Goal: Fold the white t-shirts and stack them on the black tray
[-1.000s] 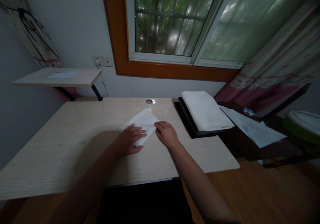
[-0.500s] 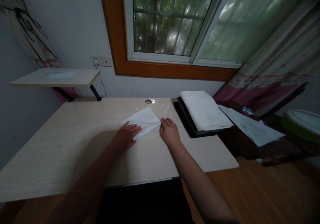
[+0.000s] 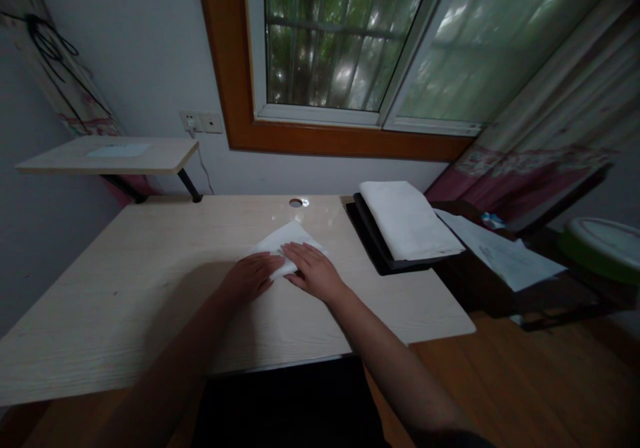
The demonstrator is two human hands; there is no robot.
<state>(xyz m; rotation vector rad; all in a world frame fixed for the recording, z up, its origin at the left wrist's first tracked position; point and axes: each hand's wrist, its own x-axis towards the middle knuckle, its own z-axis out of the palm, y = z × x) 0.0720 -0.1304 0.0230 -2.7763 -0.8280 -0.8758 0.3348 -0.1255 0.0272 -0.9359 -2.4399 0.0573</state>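
Observation:
A folded white cloth or paper sheet (image 3: 287,232) lies on the pale wooden desk (image 3: 125,315); which of the two it is I cannot tell. My left hand (image 3: 253,275) rests flat on its left side, fingers stretched out. Across its middle and right part lies my right hand (image 3: 315,271), palm down with the fingers extended. The fingertips of both hands are close together over the sheet. Part of the white piece is hidden under my hands.
A white folded stack (image 3: 407,221) sits on a black folder or tray (image 3: 370,235) at the desk's right. A raised shelf (image 3: 165,155) stands at the back left. Near the back edge is a cable hole (image 3: 296,203). Printed paper (image 3: 500,251) lies beyond the right side.
My right hand has moved left from the sheet's right corner onto its middle. The left hand stays in about the same place on the white piece.

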